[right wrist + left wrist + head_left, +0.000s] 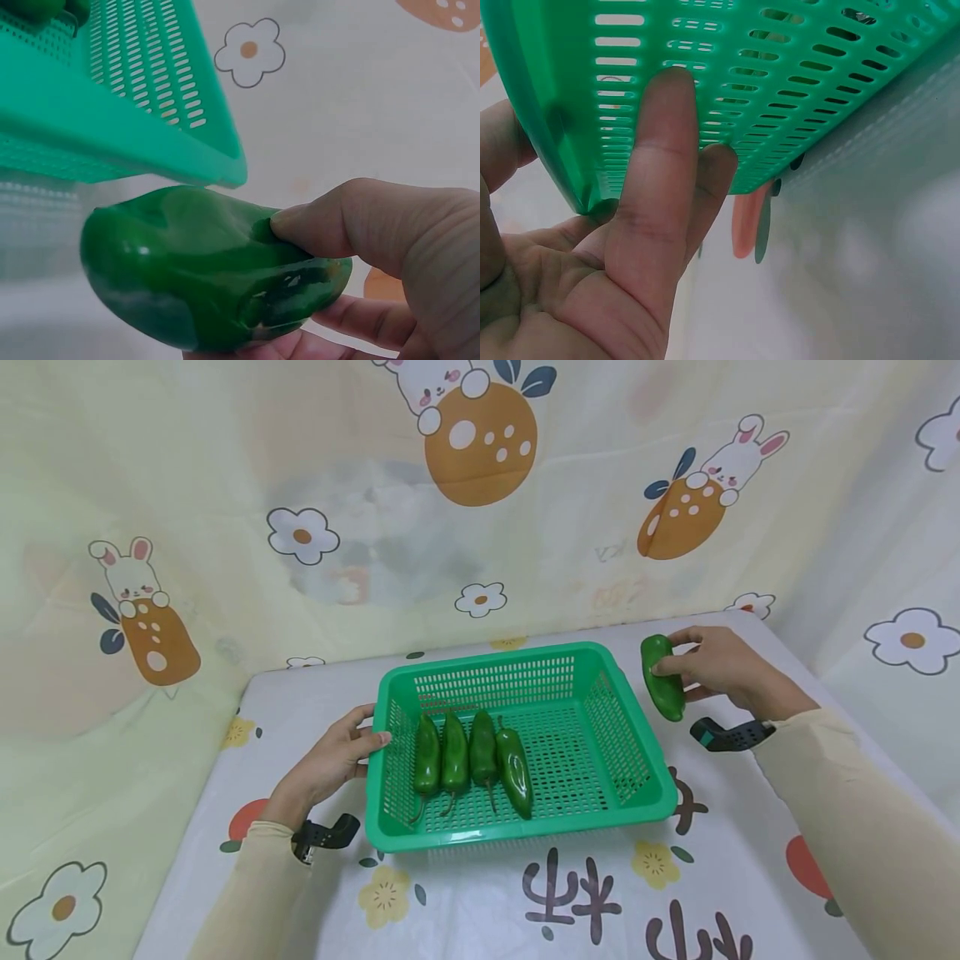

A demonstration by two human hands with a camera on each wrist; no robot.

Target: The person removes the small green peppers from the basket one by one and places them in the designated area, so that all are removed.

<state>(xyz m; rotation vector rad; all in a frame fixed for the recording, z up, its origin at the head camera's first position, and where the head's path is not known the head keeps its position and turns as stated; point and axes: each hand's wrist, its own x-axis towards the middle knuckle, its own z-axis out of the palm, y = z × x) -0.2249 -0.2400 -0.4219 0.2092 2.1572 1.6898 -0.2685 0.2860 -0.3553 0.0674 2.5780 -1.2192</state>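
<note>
A green plastic basket (pixel 525 831) with slotted walls sits on the table. Its left side is gripped by my left hand (pixel 333 758), thumb over the rim. In the left wrist view, the fingers (pixel 660 150) lie against the slotted outer wall. Several long green peppers (pixel 454 760) lie side by side in the basket's left half, most with stems toward me. Right of the basket, my right hand (pixel 718 667) holds a thick, glossy green pepper (pixel 660 681) between thumb and fingers. In the right wrist view this pepper (pixel 180 262) shows dents and lies close to the basket's corner.
A white patterned cloth (pixel 480 910) covers the table. Behind it hangs a pale curtain (pixel 390 585) printed with rabbits and flowers. Each wrist wears a black camera mount, such as the right mount (pixel 727 735), low beside the hand.
</note>
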